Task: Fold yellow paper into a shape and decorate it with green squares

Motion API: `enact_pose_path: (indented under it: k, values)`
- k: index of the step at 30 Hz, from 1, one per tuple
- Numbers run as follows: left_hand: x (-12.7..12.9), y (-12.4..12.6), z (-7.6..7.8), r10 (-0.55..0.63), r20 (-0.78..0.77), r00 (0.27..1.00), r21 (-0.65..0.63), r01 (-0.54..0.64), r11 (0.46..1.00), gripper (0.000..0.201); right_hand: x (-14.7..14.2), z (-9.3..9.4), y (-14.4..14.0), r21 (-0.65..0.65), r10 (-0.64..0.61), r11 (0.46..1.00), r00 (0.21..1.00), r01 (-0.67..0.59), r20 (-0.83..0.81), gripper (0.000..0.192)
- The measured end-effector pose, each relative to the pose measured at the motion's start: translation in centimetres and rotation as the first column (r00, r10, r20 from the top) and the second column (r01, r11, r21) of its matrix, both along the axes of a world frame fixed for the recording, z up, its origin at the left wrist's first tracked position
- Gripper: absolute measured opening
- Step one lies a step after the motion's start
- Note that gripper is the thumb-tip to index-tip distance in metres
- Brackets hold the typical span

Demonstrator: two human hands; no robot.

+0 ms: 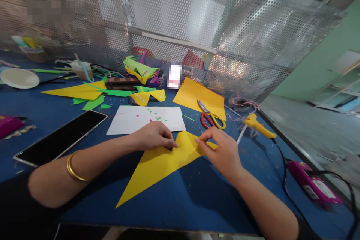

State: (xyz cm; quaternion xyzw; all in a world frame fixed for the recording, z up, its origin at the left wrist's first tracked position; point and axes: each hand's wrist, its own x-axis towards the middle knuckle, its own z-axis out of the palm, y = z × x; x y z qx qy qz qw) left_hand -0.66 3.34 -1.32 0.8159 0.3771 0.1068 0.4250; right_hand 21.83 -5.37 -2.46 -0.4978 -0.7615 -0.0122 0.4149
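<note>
A large pointed piece of yellow paper (pixel 157 168) spans the space between my hands, its long tip reaching toward the table's front edge. My left hand (pixel 156 137) pinches its upper edge near the middle. Close by, my right hand (pixel 221 150) grips the same sheet between thumb and fingers, toward its right end. Between them the paper bulges upward in a curve. Just behind my left hand lies a white sheet (pixel 120 120) with small green and pink bits on it. Scissors (pixel 210 114) with red and yellow handles rest beyond my right hand.
A dark phone-like slab (pixel 63 135) lies at left. On the right are a yellow glue gun (pixel 258 125) and a magenta power strip (pixel 313 182). Orange paper (pixel 197 95), a dotted yellow cutout (pixel 140 98) and green scraps (pixel 94 102) lie behind, before a perforated metal screen (pixel 174 11).
</note>
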Motion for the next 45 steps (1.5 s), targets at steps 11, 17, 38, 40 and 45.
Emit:
enact_pose_path:
  k: [11,17,38,40,45]
  values:
    - [0.5,-0.6,-0.6,0.037,0.078,0.996,0.443,-0.068,0.894,0.02,-0.4,-0.4,-0.1,-0.072,0.037,0.997,0.998,-0.033,0.056,0.015]
    - [0.5,-0.7,-0.7,0.044,0.091,0.995,0.443,-0.08,0.893,0.02,-0.6,-0.4,-0.2,-0.084,0.054,0.995,0.999,-0.053,0.003,0.016]
    - [0.7,-1.1,-0.8,0.028,0.086,0.996,0.433,-0.062,0.899,0.024,-0.3,0.1,-0.9,-0.073,0.134,0.989,0.991,-0.132,0.02,0.025]
    - [0.7,-1.1,-0.8,0.028,0.084,0.996,0.43,-0.061,0.901,0.023,-0.4,0.1,-1.0,-0.064,0.132,0.99,0.991,-0.129,0.037,0.027]
    - [0.6,-1.2,-0.8,0.025,0.086,0.996,0.429,-0.059,0.901,0.024,-0.7,0.1,-1.1,-0.041,0.079,0.996,0.996,-0.077,0.047,0.036]
